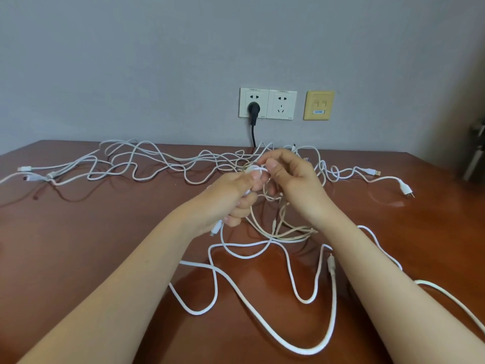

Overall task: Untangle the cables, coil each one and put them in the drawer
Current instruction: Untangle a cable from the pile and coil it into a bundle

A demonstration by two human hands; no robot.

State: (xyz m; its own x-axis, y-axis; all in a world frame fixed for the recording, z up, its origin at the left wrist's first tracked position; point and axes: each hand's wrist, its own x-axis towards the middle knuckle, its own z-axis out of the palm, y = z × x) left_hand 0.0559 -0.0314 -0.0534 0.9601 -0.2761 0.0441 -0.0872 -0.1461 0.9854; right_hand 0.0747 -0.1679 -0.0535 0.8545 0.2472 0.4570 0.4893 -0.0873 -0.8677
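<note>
both hands (265, 185) on white cables (258, 170), mid-tangle, above table (105, 232)

The table (91, 245) is glossy polished wood, the white cables (333, 292) look matt, and the sockets (282, 104) at twelve o'clock are smooth plastic.

In front of the sockets (267, 103), both hands work over the desk (105, 232). The left hand (231, 198) grips a bunch of the white cables (147, 164), and a connector (215, 228) pokes out below its fingers (242, 202). The right hand (294, 179) pinches a loop. Cables sprawl left, right and nearer than the sockets. A black plug (254, 110) sits in the left socket.
</note>
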